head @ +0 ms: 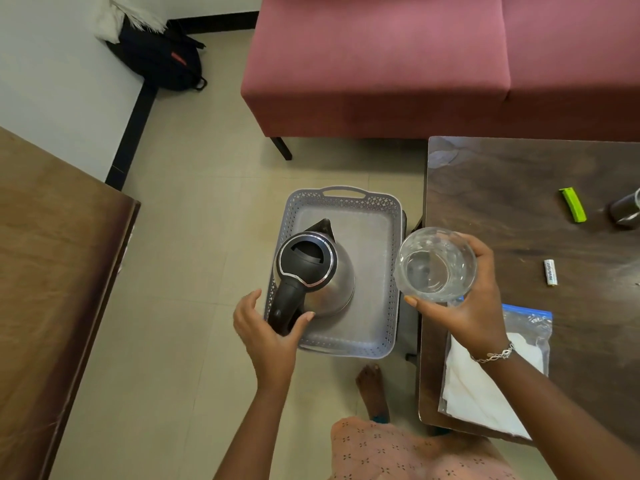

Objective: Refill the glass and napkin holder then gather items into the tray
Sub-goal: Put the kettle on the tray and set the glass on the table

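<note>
Roughly: left hand [266,329] fingers were open beside kettle [322,271] handle, holding nothing; right hand [474,308] gripped glass [434,265]. Probably best to wrap handle fully and keep glass level.

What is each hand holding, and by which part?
The right hand grips the glass round its side wall; the left hand is open beside the kettle handle, gripping nothing.

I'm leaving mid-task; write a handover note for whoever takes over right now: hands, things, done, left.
Left hand open, curved beside the handle of the kettle, not gripping.
Right hand grips the glass by the edge of the table.
Kettle stands in the grey tray. Bagged napkins lie on the table.
Done: glass seems to hold water, level unclear.
Left: refill napkin holder (not clearly in view), gather items into tray.
</note>
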### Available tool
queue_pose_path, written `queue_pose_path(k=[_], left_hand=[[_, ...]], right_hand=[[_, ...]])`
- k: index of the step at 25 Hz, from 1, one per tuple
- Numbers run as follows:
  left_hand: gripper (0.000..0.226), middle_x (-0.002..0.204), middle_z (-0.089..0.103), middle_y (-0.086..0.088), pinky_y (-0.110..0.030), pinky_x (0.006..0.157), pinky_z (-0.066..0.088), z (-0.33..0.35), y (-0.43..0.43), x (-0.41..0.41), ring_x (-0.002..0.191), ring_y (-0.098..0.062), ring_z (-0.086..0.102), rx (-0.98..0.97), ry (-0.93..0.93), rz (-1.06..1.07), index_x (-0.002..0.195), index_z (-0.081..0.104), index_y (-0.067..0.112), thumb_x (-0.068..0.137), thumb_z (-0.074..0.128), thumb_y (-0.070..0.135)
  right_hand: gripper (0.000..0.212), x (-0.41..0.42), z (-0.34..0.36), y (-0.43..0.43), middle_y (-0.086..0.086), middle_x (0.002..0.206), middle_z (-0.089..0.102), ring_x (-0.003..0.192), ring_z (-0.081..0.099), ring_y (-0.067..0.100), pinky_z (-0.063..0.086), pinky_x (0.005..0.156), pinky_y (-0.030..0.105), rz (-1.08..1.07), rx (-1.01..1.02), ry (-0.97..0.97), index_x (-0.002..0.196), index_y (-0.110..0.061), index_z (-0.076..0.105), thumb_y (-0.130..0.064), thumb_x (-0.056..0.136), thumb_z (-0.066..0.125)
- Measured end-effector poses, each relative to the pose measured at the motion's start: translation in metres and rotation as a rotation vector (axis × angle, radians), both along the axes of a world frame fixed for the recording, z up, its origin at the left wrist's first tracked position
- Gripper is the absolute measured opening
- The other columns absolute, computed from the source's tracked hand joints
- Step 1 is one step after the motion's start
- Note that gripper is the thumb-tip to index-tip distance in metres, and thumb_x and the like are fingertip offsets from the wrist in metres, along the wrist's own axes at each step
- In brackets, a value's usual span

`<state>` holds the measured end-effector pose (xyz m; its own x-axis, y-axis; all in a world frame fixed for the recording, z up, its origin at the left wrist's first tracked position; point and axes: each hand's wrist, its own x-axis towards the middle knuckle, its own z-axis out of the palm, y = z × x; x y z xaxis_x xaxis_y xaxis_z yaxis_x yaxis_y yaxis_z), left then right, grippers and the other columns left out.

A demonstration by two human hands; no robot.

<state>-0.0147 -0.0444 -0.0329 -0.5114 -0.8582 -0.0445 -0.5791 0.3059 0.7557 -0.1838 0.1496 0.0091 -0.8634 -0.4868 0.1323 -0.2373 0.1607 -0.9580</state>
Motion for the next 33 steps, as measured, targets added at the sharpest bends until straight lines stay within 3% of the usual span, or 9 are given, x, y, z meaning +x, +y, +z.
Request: queue_pose_path(k=[2, 4, 8, 12, 15, 19, 27, 31, 33], left_hand=[[0.085, 0.133, 0.039, -0.018, -0.019, 0.107, 0.026, 0.024, 0.017, -0.012, 0.127, -0.025, 0.033, -0.12, 0.09, -0.067, 0.128, 0.036, 0.006, 0.069, 0.064, 0.06], [0.08, 0.139, 0.037, -0.016, -0.026, 0.112, 0.026, 0.05, 0.04, -0.031, 0.133, -0.022, 0.032, -0.058, 0.222, -0.193, 0.132, 0.033, 0.01, 0.076, 0.053, 0.064], [0.088, 0.151, 0.027, 0.004, -0.032, 0.115, 0.023, 0.093, 0.09, -0.073, 0.139, -0.005, 0.024, 0.444, 0.303, -0.488, 0.142, 0.024, 0.017, 0.076, 0.043, 0.073], [0.092, 0.149, 0.032, 0.004, -0.04, 0.115, 0.028, 0.112, 0.122, -0.102, 0.136, -0.007, 0.033, 0.773, 0.299, -0.641, 0.143, 0.019, 0.024, 0.072, 0.047, 0.075], [0.096, 0.149, 0.03, 0.009, -0.024, 0.112, 0.029, 0.127, 0.146, -0.116, 0.134, 0.003, 0.031, 0.724, 0.234, -0.738, 0.143, 0.02, 0.029, 0.066, 0.038, 0.084], [0.097, 0.145, 0.034, 0.017, -0.014, 0.107, 0.031, 0.14, 0.192, -0.135, 0.13, 0.008, 0.033, 0.71, 0.246, -0.776, 0.142, 0.024, 0.029, 0.065, 0.035, 0.086], [0.092, 0.142, 0.044, 0.007, -0.02, 0.108, 0.033, 0.141, 0.35, -0.197, 0.131, -0.004, 0.04, 0.722, 0.285, -0.773, 0.137, 0.036, 0.021, 0.068, 0.04, 0.082], [0.091, 0.133, 0.053, 0.017, -0.018, 0.101, 0.038, 0.142, 0.436, -0.237, 0.125, -0.001, 0.046, 0.756, 0.282, -0.811, 0.137, 0.035, 0.022, 0.068, 0.044, 0.08], [0.091, 0.128, 0.053, 0.027, -0.009, 0.093, 0.039, 0.145, 0.474, -0.26, 0.121, 0.004, 0.048, 0.807, 0.28, -0.856, 0.136, 0.033, 0.018, 0.068, 0.048, 0.077]], right_hand=[[0.085, 0.001, 0.007, 0.001, -0.038, 0.121, 0.04, 0.113, 0.047, -0.008, 0.038, 0.09, 0.006, 0.002, -0.002, 0.006, 0.123, -0.031, 0.033, -0.039, 0.051, 0.077], [0.086, 0.002, 0.015, 0.003, -0.038, 0.121, 0.041, 0.112, 0.048, -0.006, 0.039, 0.09, 0.006, -0.005, -0.001, 0.0, 0.124, -0.031, 0.033, -0.039, 0.051, 0.078], [0.086, 0.001, 0.035, 0.016, -0.032, 0.121, 0.046, 0.111, 0.051, -0.002, 0.041, 0.09, 0.01, -0.042, -0.009, -0.013, 0.124, -0.038, 0.034, -0.04, 0.051, 0.079], [0.086, 0.0, 0.054, 0.04, -0.03, 0.119, 0.05, 0.109, 0.054, 0.001, 0.045, 0.088, 0.013, -0.104, -0.033, -0.047, 0.122, -0.04, 0.035, -0.054, 0.05, 0.081], [0.088, -0.009, 0.062, 0.073, -0.023, 0.118, 0.053, 0.11, 0.055, 0.009, 0.049, 0.09, 0.023, -0.159, -0.038, -0.062, 0.122, -0.029, 0.039, -0.05, 0.049, 0.083], [0.084, -0.027, 0.069, 0.126, -0.029, 0.115, 0.053, 0.107, 0.056, 0.002, 0.047, 0.084, 0.012, -0.18, -0.042, -0.048, 0.119, -0.041, 0.039, -0.032, 0.048, 0.084], [0.085, -0.088, 0.067, 0.292, -0.014, 0.118, 0.057, 0.108, 0.057, 0.008, 0.045, 0.089, 0.017, -0.177, -0.034, -0.084, 0.118, -0.039, 0.04, -0.034, 0.046, 0.085], [0.086, -0.122, 0.071, 0.379, -0.017, 0.119, 0.056, 0.105, 0.058, 0.004, 0.044, 0.085, 0.012, -0.201, 0.016, -0.073, 0.116, -0.049, 0.038, -0.034, 0.045, 0.085], [0.086, -0.141, 0.071, 0.419, -0.019, 0.117, 0.056, 0.104, 0.058, 0.003, 0.045, 0.083, 0.011, -0.249, 0.048, -0.065, 0.114, -0.052, 0.037, -0.035, 0.044, 0.084]])
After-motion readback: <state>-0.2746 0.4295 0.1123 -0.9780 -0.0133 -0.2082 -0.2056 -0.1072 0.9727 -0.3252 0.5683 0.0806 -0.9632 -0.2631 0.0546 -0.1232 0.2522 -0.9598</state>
